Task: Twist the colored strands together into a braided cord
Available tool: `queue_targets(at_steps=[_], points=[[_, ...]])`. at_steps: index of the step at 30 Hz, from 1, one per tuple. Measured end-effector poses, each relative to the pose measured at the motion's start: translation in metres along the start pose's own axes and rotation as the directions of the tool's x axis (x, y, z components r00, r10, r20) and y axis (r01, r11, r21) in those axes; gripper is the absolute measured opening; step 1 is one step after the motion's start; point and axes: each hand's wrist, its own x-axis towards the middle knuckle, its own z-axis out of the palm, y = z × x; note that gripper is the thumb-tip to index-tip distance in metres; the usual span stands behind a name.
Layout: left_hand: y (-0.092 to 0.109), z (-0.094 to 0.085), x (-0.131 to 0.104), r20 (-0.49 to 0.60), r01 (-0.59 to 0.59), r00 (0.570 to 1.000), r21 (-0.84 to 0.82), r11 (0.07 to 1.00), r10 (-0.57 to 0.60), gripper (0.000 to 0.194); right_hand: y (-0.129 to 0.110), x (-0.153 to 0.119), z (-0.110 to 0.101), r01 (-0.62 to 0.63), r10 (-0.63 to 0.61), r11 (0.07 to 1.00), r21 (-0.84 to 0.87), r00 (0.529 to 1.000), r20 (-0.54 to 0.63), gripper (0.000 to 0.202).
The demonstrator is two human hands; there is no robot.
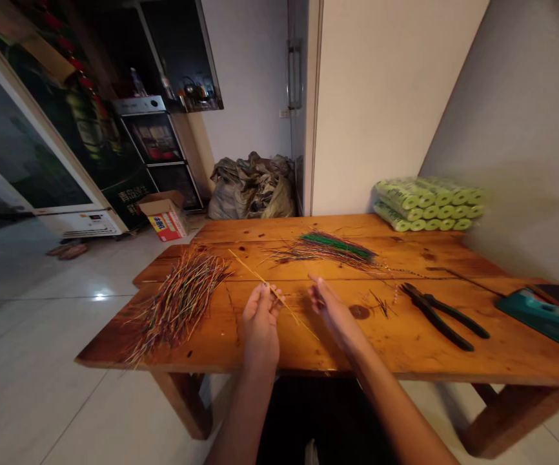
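Note:
My left hand (263, 318) pinches thin yellow wires (245, 265) near the table's front edge; they slant from upper left to lower right across the fingers. To its right, my right hand (330, 310) is held above the wood with its fingers apart, touching no wire that I can make out. A loose heap of multicoloured wires (182, 300) lies left of my left hand. Beyond my hands is a bundle of green and reddish wires (337, 248). Several short dark wire pieces (381, 303) lie right of my right hand.
Black-handled pliers (444, 315) lie on the wooden table (308, 352) at the right, beside a teal tape dispenser (543, 316). Green-wrapped rolls (429, 203) are stacked at the back right. On the floor behind are a cardboard box (166, 216) and bulky plastic bags (253, 187).

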Motion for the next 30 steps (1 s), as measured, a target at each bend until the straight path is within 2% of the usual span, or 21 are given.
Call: queue_targets(at_steps=[3,5,8,11,15,19,21,23,25,28,30], points=[[0.006,-0.001,-0.005,0.017,-0.007,1.000,-0.007,1.000,0.007,0.018,-0.014,0.015,0.011,0.113,-0.094,0.988,-0.104,0.981,0.171,0.053],[0.009,-0.002,-0.008,-0.001,-0.032,0.999,-0.008,0.999,0.032,0.016,-0.019,0.007,0.017,0.172,-0.152,0.982,-0.075,0.965,0.214,0.049],[0.012,-0.001,-0.011,-0.002,-0.052,0.999,0.008,0.999,0.052,0.016,-0.017,-0.021,0.024,0.086,-0.125,0.963,0.257,0.983,0.137,0.042],[0.010,0.002,-0.017,0.012,-0.037,0.999,0.042,0.998,0.037,0.016,-0.011,-0.047,0.036,0.018,-0.053,0.847,0.531,0.997,0.050,0.040],[0.003,0.005,-0.026,0.010,-0.020,1.000,0.064,0.998,0.020,0.018,-0.010,-0.061,0.047,0.036,-0.009,0.762,0.647,0.999,-0.045,0.037],[-0.003,0.009,-0.032,0.026,-0.015,1.000,0.018,1.000,0.014,0.016,-0.009,-0.061,0.045,0.048,0.011,0.735,0.676,0.997,-0.083,0.035],[-0.005,0.012,-0.034,-0.006,0.008,1.000,-0.041,0.999,-0.008,0.012,-0.005,-0.061,0.042,0.058,0.019,0.729,0.682,0.994,-0.104,0.034],[-0.006,0.016,-0.035,-0.063,0.044,0.997,-0.121,0.992,-0.052,0.010,0.000,-0.061,0.039,0.058,0.020,0.748,0.661,0.994,-0.109,0.033],[-0.006,0.020,-0.035,-0.118,0.076,0.988,-0.194,0.978,-0.100,0.013,0.004,-0.062,0.034,0.030,0.011,0.819,0.572,0.998,-0.067,0.036],[-0.005,0.024,-0.035,-0.115,0.101,0.985,-0.242,0.965,-0.131,0.019,0.008,-0.066,0.021,0.033,-0.044,0.978,0.204,0.998,0.051,0.040],[-0.004,0.024,-0.035,-0.090,0.091,0.989,-0.241,0.966,-0.115,0.022,0.008,-0.071,0.011,0.100,-0.088,0.988,-0.117,0.990,0.108,0.039]])
